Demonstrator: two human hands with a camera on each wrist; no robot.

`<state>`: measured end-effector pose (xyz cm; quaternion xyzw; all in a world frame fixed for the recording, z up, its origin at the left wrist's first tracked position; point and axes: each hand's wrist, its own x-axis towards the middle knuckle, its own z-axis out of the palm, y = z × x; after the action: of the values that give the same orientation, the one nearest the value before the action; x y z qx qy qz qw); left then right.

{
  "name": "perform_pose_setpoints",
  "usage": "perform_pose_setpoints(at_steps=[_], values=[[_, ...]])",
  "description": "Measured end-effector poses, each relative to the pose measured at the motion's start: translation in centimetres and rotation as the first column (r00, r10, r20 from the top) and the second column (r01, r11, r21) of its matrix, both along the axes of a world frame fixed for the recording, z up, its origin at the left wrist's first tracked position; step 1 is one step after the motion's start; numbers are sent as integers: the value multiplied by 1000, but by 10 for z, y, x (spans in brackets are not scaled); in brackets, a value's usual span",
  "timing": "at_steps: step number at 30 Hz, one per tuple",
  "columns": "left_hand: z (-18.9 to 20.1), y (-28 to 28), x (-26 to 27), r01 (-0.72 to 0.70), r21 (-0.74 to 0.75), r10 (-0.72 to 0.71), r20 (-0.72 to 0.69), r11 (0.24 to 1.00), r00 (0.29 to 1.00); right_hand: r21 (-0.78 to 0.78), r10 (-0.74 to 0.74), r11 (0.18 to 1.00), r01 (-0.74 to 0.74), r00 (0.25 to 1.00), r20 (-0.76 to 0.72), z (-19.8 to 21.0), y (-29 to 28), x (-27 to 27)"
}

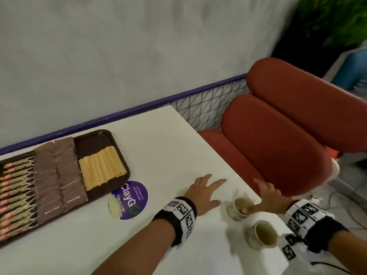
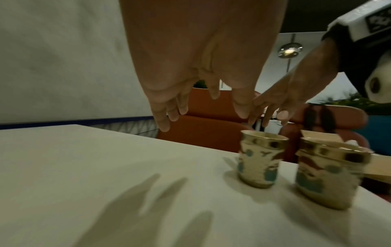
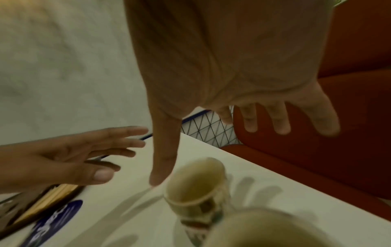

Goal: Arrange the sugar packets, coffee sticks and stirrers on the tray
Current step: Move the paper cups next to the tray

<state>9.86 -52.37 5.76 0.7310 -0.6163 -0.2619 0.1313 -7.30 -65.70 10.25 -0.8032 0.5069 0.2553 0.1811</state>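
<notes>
A dark brown tray (image 1: 95, 138) lies at the table's left by the wall. On it are coffee sticks (image 1: 15, 193), two rows of brown sugar packets (image 1: 57, 175) and pale wooden stirrers (image 1: 102, 167). My left hand (image 1: 204, 192) hovers over the white table (image 1: 168, 147) with its fingers spread and holds nothing. My right hand (image 1: 267, 199) hangs over the far paper cup (image 1: 239, 208), fingers straight, thumb above the rim. The left wrist view shows both hands (image 2: 190, 100) above two patterned cups (image 2: 260, 158).
A second paper cup (image 1: 263, 234) stands nearer me at the table's right edge. A round purple sticker (image 1: 131, 199) lies beside the tray. Red upholstered seating (image 1: 278, 135) borders the table's right side, a grey wall (image 1: 119, 56) the far side.
</notes>
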Motion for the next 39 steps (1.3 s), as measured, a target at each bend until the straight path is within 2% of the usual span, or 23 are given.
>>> perform_pose_setpoints(at_steps=[3, 6, 9, 13, 16, 20, 24, 27, 30, 33, 39], values=[[-5, -13, -37, 154, 52, -157, 64, 987, 985, 115, 105, 989, -90, 986, -128, -12, 7, -22], [-11, -16, -56, 208, 101, -220, 121, 973, 968, 198, 77, 979, -53, 991, -113, -29, 16, -33], [-17, -16, -59, 186, 113, -197, 100, 976, 975, 234, 53, 971, -41, 998, -43, -41, 18, -33], [-14, -9, -45, 104, 121, -116, 94, 987, 989, 188, 175, 969, -160, 982, -67, -38, 15, -21], [-10, 3, -16, 54, 121, -66, 104, 991, 992, 124, 294, 951, -283, 953, -78, -35, 9, 2], [-3, 28, 45, -125, 78, 116, 116, 989, 986, 87, 384, 921, -379, 922, -45, -25, -2, 59], [10, 55, 110, -346, 12, 342, 115, 938, 933, 34, 470, 882, -471, 882, 33, -18, -15, 141], [16, 70, 152, -494, -42, 496, 89, 868, 864, 2, 491, 866, -500, 852, 182, -11, -15, 210], [16, 79, 181, -599, -79, 603, 75, 797, 794, -34, 437, 887, -461, 813, 384, 2, -5, 276], [8, 81, 197, -643, -107, 652, 97, 758, 752, -60, 424, 888, -456, 761, 490, 7, 6, 336], [-14, 76, 206, -609, -127, 621, 117, 783, 775, -56, 468, 851, -522, 707, 530, -10, 26, 412]])
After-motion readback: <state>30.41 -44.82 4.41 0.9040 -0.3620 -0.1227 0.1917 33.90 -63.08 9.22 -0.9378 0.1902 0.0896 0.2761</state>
